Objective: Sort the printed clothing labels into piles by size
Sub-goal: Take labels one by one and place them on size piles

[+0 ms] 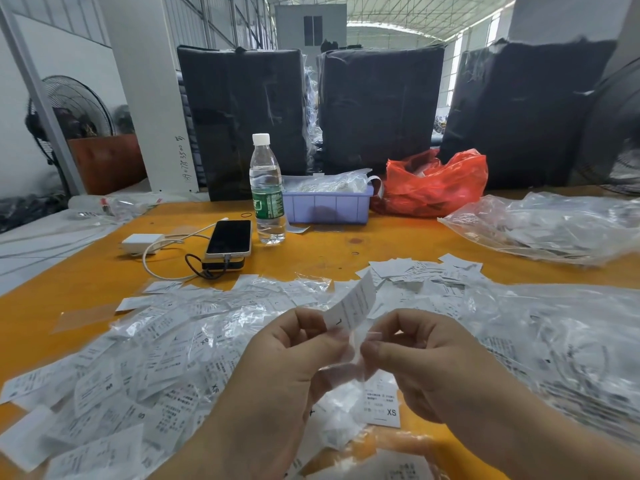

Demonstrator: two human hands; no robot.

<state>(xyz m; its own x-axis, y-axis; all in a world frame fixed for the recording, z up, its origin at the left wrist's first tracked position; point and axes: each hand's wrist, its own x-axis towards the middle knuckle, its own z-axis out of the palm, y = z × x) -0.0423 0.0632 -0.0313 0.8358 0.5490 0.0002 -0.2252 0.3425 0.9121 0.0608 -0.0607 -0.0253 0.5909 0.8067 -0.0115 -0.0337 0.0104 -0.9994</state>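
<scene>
on the orange surface (398, 244), loose labels (145, 368) everywhere; above them, left hand (277, 368) and right hand (426, 362) together, both grips pinching one label marked l (353, 304).

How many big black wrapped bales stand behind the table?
3: a left bale behind the water bottle, a middle bale behind the purple tray, a right bale behind the red bag. More may be hidden.

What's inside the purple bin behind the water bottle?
The purple bin holds clear plastic bags of white printed labels, heaped above its rim. Its opaque walls hide anything lower down.
</scene>
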